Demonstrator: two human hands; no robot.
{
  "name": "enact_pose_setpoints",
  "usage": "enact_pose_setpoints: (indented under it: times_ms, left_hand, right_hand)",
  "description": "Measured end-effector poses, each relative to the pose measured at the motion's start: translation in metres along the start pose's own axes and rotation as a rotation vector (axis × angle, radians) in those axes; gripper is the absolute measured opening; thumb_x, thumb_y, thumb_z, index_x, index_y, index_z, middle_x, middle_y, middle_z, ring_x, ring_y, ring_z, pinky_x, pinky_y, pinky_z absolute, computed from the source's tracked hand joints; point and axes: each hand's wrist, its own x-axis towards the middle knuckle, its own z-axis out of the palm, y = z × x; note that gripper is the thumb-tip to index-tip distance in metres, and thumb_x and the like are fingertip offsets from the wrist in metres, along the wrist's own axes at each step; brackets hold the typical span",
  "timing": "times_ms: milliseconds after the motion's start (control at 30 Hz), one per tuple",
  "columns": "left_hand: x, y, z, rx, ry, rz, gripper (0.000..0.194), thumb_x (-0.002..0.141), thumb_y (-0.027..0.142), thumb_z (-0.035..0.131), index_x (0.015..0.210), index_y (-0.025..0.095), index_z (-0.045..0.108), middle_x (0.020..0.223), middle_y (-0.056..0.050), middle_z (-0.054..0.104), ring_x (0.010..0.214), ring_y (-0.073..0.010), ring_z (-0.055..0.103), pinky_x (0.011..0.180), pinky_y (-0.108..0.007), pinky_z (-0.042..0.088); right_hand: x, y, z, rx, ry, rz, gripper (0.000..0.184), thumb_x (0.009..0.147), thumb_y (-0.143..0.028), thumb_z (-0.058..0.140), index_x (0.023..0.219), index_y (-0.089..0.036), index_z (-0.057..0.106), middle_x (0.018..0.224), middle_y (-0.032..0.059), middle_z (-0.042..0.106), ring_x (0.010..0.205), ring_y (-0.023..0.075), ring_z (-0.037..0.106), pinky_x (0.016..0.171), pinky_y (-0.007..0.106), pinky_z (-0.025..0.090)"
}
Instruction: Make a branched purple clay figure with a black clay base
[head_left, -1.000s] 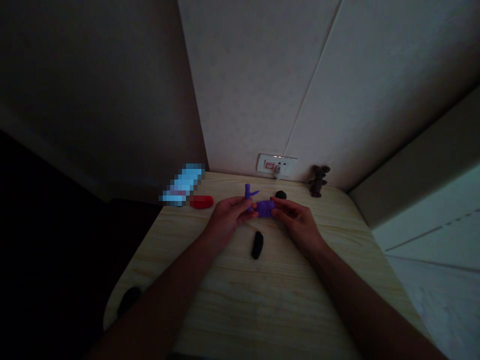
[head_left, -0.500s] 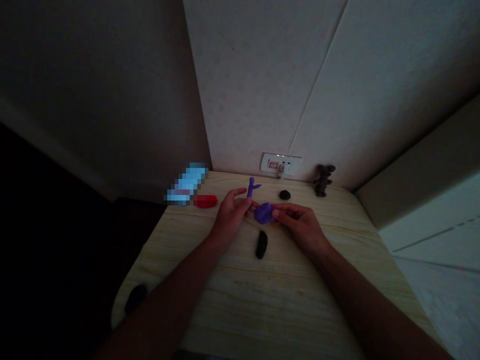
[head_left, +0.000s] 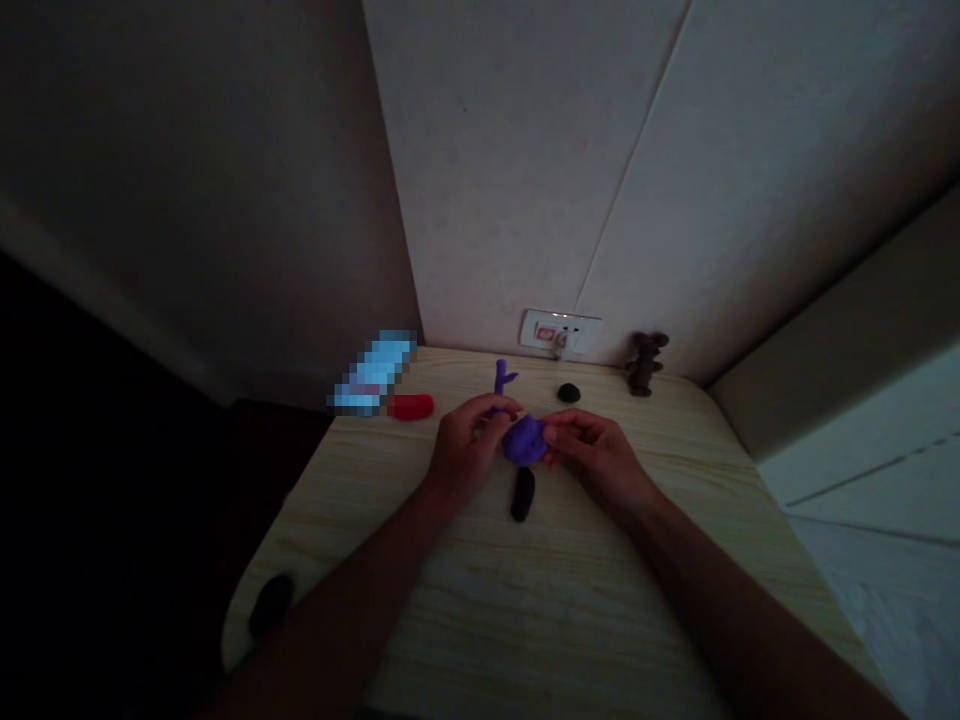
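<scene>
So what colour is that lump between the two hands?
The lump is purple, seen best in the head view.

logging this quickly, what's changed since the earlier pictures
The purple lump has moved toward the person and slightly left, nearer the long black piece, and looks rounder. The right hand still holds it; whether the left hand let go of anything is unclear. The long black piece, red piece and brown figure stayed put.
</scene>
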Motion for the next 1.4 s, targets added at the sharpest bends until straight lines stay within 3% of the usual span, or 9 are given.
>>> enact_pose_setpoints:
  times_ms: [100,233,500,767,933,1133,1400]
  left_hand:
    - [-0.001,-0.001,0.004,-0.035,-0.047,-0.057,0.035,0.08,0.032,0.078,0.112,0.018,0.076,0.098,-0.006,0.076,0.089,-0.0197,0.073,0.081,-0.031,0.058]
    - [0.0,-0.003,0.006,-0.126,-0.055,-0.118,0.046,0.073,0.03,0.087,0.115,0.017,0.073,0.102,-0.007,0.075,0.091,-0.0193,0.074,0.081,-0.031,0.062]
    - [0.001,0.0,0.005,-0.183,-0.07,-0.104,0.046,0.07,0.027,0.089,0.111,0.017,0.071,0.102,-0.007,0.076,0.095,-0.0208,0.075,0.084,-0.034,0.063]
    - [-0.002,0.001,0.008,-0.171,-0.078,-0.052,0.04,0.068,0.018,0.09,0.104,0.016,0.073,0.103,-0.007,0.078,0.1,-0.0214,0.076,0.097,-0.038,0.061]
    - [-0.003,0.002,0.008,-0.128,-0.054,-0.033,0.034,0.069,0.018,0.089,0.1,0.017,0.076,0.102,-0.008,0.079,0.097,-0.0221,0.077,0.095,-0.038,0.061]
    - [-0.002,-0.001,0.006,-0.135,-0.053,-0.031,0.028,0.071,0.021,0.088,0.096,0.017,0.076,0.099,-0.006,0.079,0.093,-0.0211,0.076,0.09,-0.036,0.062]
    - [-0.004,0.0,0.005,-0.107,-0.079,-0.045,0.027,0.069,0.022,0.089,0.094,0.017,0.078,0.095,-0.006,0.079,0.09,-0.0214,0.076,0.089,-0.037,0.062]
  right_hand:
    - [0.0,0.001,0.0,-0.006,-0.005,-0.021,0.034,0.068,-0.041,0.099,0.089,-0.019,0.084,0.068,0.0018,0.077,0.059,0.0124,0.067,0.059,0.024,0.055]
    - [0.001,0.003,-0.001,0.004,-0.01,-0.039,0.033,0.071,-0.043,0.097,0.094,-0.022,0.086,0.077,0.0025,0.08,0.067,0.0127,0.069,0.067,0.026,0.057]
    - [0.0,0.006,0.002,-0.057,0.043,-0.103,0.033,0.068,-0.04,0.098,0.096,-0.026,0.086,0.079,0.001,0.081,0.069,0.0131,0.07,0.07,0.028,0.058]
    - [-0.005,0.006,0.001,-0.332,0.122,-0.235,0.023,0.075,-0.041,0.092,0.091,-0.026,0.086,0.091,0.0061,0.085,0.078,0.0231,0.077,0.078,0.039,0.063]
    - [-0.008,0.006,0.003,-0.518,0.16,-0.393,0.015,0.083,-0.037,0.085,0.094,-0.027,0.086,0.091,0.0067,0.084,0.078,0.0247,0.078,0.077,0.041,0.065]
    - [-0.011,-0.004,0.005,-0.69,0.069,-0.606,0.009,0.09,-0.031,0.079,0.096,-0.029,0.086,0.099,0.0073,0.082,0.088,0.0239,0.076,0.08,0.04,0.064]
    - [-0.013,-0.005,0.007,-0.818,0.049,-0.633,0.009,0.092,-0.031,0.073,0.089,-0.025,0.079,0.083,0.0057,0.076,0.074,0.0209,0.07,0.067,0.035,0.058]
